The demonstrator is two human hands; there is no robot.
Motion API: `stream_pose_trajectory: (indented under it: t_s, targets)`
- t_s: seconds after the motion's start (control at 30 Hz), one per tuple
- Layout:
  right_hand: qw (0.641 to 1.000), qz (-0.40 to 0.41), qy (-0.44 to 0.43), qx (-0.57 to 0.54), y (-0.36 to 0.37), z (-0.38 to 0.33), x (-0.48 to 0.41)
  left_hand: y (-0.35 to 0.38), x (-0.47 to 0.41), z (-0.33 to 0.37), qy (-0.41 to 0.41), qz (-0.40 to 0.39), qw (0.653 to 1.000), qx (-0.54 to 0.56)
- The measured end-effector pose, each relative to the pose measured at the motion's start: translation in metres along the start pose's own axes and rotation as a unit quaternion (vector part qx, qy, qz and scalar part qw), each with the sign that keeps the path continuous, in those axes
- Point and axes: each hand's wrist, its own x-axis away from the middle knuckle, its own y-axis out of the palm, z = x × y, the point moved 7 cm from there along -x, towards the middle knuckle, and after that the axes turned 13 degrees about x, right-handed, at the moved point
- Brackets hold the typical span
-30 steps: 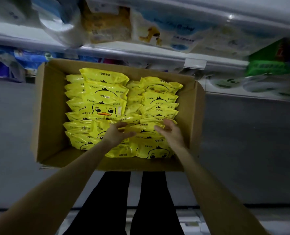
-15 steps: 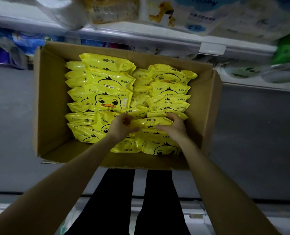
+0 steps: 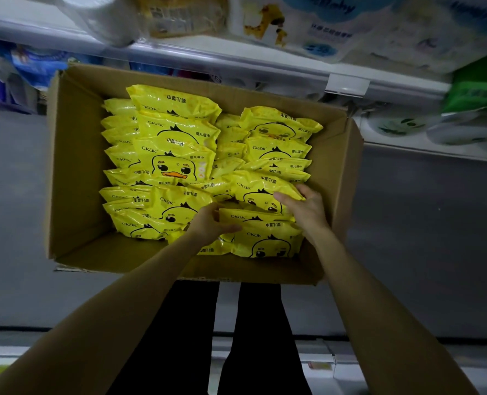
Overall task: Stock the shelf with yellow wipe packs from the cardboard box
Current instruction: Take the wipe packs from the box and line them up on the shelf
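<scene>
Cardboard box [image 3: 77, 166]: hands [image 3: 308, 209] clasping wipe packs [image 3: 261, 192]

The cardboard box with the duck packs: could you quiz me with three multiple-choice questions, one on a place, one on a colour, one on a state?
1. Where are both hands?
A) inside the cardboard box, at its near rows
B) up on the shelf
C) down on the floor

2. What colour is the beak on the duck pack whose face shows whole?
A) blue
B) orange
C) green

3. What is the right hand doing?
A) hanging idle
B) pressing the box wall
C) gripping a yellow wipe pack

Answers:
1 A: the left hand and the right hand are both among the near packs.
2 B: the beak is plainly orange.
3 C: its fingers curl round the pack's right edge.
</scene>
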Motion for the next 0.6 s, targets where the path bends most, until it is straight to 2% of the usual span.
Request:
stream_pose_trajectory:
  t_s: [0.37, 0.6]
  targets:
    - [0.998, 0.014, -0.026, -0.051, -0.010, -0.008, 0.021, 0.000, 0.015, 0.015, 0.026, -0.006, 0.999, -0.037]
    - [0.994, 0.048, -0.080, -0.055, -0.057, -0.049, 0.062, -0.029, 0.064, 0.076, 0.117, 0.006, 0.991, -0.068]
